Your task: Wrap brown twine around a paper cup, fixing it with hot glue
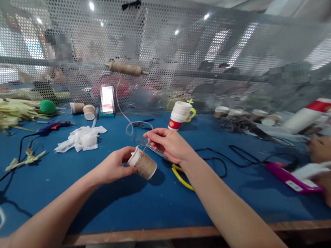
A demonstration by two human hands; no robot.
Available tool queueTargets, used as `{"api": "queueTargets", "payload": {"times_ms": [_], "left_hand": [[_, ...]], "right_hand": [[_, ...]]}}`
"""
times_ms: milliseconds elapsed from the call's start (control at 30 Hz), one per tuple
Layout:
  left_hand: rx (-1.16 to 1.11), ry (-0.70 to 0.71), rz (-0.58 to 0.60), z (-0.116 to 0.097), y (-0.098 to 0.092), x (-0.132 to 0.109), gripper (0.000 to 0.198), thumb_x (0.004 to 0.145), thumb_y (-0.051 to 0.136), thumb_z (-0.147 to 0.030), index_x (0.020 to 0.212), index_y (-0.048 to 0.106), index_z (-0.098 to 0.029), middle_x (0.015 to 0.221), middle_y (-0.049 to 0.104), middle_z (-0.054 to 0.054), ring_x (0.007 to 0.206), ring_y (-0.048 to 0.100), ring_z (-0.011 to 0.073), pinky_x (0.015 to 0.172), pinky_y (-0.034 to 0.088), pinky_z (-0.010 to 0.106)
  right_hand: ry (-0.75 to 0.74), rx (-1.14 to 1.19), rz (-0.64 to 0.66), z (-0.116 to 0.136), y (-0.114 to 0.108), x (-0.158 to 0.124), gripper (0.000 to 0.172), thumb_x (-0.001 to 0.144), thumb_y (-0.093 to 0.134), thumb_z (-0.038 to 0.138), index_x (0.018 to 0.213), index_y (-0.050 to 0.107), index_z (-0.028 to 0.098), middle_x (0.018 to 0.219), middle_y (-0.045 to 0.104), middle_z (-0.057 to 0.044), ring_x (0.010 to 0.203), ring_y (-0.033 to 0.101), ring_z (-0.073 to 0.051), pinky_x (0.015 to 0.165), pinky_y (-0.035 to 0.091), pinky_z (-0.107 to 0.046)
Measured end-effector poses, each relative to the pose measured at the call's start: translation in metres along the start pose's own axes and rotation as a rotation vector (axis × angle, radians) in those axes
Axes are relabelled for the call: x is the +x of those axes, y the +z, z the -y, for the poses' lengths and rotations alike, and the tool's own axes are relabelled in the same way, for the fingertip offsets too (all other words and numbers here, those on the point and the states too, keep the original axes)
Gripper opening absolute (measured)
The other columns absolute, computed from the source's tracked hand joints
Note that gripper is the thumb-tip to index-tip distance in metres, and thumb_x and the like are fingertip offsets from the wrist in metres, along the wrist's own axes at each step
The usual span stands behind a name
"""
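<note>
A white paper cup (145, 166), its side wrapped in brown twine, is tilted above the blue table. My left hand (120, 163) grips it near the rim, fingers around the far side and thumb below. Close to the cup's upper edge, my right hand (166, 142) pinches a thin strand of twine (126, 118). That strand loops back over the table and up to a twine spool (126, 68) on a rod at the mesh panel. Beneath my right wrist lies a tool with a yellow handle (181, 177), partly hidden.
Stacked paper cups (179, 114) stand behind my right hand. On the left lie a crumpled white cloth (80, 139), a glue gun (52, 128) and pale husk strips (0, 112). Rightward are a purple power strip (293, 178), black cables and another person's hand (324, 149).
</note>
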State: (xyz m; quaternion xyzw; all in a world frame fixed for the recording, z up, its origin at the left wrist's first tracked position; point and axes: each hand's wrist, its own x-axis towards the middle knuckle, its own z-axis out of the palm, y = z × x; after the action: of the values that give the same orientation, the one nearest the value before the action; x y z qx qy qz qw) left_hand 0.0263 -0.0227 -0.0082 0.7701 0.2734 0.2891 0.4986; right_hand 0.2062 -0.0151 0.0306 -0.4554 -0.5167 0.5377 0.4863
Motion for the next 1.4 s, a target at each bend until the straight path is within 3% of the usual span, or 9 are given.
{"api": "queueTargets", "payload": {"times_ms": [300, 600, 1400], "left_hand": [[-0.143, 0.012, 0.019, -0.007, 0.002, -0.002, 0.039, 0.065, 0.055, -0.011, 0.103, 0.046, -0.013, 0.096, 0.058, 0.007, 0.083, 0.055, 0.0141, 0.076, 0.043, 0.027], [-0.141, 0.01, 0.027, -0.006, 0.002, -0.003, 0.029, 0.068, 0.054, -0.012, 0.095, 0.048, -0.013, 0.087, 0.057, 0.003, 0.077, 0.054, 0.0119, 0.074, 0.041, 0.026], [-0.164, 0.072, 0.023, -0.007, 0.002, -0.003, 0.031, 0.069, 0.054, -0.012, 0.099, 0.048, -0.014, 0.093, 0.056, 0.005, 0.084, 0.053, 0.0133, 0.078, 0.04, 0.026]], "right_hand": [[-0.052, -0.083, -0.165, -0.008, 0.001, -0.005, 0.022, 0.056, 0.067, 0.032, 0.066, 0.06, 0.014, 0.056, 0.051, 0.003, 0.048, 0.042, -0.005, 0.048, 0.034, -0.022], [-0.003, -0.108, -0.182, -0.016, -0.003, -0.003, 0.022, 0.056, 0.068, 0.031, 0.066, 0.059, 0.013, 0.055, 0.051, 0.003, 0.047, 0.043, -0.005, 0.046, 0.033, -0.021], [-0.016, -0.23, -0.152, -0.027, 0.003, -0.003, 0.023, 0.059, 0.065, 0.032, 0.066, 0.06, 0.011, 0.053, 0.054, 0.003, 0.048, 0.044, -0.006, 0.051, 0.035, -0.022]]}}
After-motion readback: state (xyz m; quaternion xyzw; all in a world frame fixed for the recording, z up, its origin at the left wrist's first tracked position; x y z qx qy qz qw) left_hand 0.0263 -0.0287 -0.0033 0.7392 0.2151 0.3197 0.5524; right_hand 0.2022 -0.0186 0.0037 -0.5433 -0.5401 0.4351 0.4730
